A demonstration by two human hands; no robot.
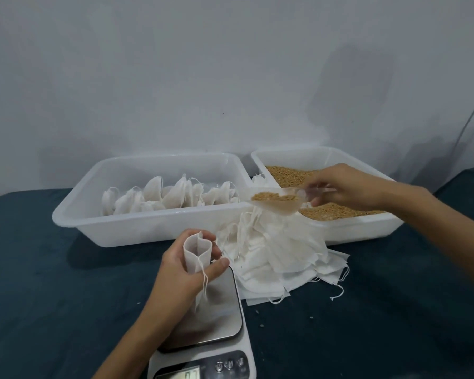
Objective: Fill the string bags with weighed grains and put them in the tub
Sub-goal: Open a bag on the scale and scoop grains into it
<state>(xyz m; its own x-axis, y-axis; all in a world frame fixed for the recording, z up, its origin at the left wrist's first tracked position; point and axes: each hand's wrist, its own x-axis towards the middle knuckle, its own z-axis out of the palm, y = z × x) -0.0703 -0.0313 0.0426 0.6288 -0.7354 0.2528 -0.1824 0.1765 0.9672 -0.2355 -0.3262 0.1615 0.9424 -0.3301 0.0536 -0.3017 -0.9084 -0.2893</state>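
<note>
Above steel scale (216, 310), left hand (184, 272) grips papery bag (196, 255).

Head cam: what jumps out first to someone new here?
First, the clear scoop loaded with brown grains, gripped by the right hand in mid-air in front of the grain tub at right. Next, the left hand holding an open string bag above the scale at bottom centre. Behind sits the tub of filled bags, with a pile of empty bags heaped between it all.
</note>
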